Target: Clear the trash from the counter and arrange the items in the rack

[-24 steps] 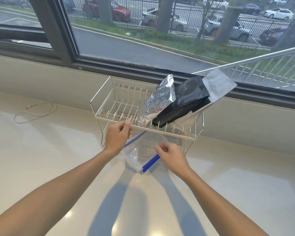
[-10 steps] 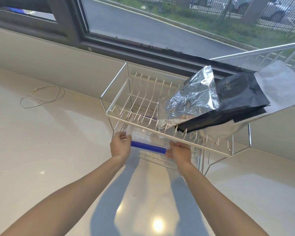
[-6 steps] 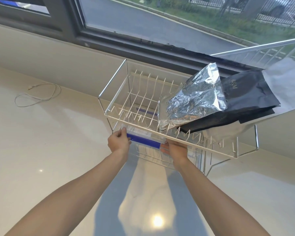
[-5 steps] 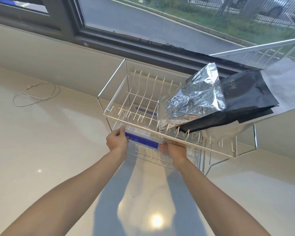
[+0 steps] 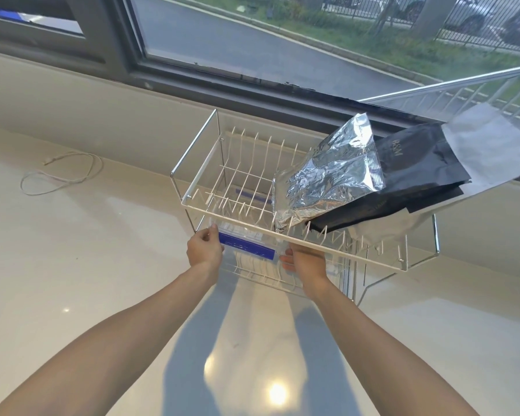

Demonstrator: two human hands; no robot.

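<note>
A two-tier white wire rack (image 5: 192,175) stands on the pale counter by the window. A clear zip bag with a blue strip (image 5: 246,249) lies flat between the tiers, on the lower shelf. My left hand (image 5: 204,250) pinches its left end and my right hand (image 5: 305,261) grips its right end, partly under the upper tier's front rail. On the upper tier lean a crinkled silver foil pouch (image 5: 330,175), a black pouch (image 5: 412,172) and a grey-white pouch (image 5: 493,145), all tilted to the right.
A thin white cable (image 5: 60,175) lies looped on the counter at far left. The window ledge wall (image 5: 87,115) rises right behind the rack. A metal rail (image 5: 448,85) slants behind the pouches. The glossy counter (image 5: 252,355) extends in front of the rack.
The zip bag went from the counter in front of the rack into the lower tier, both hands pushing it further in. In the last half second the hands barely moved.
</note>
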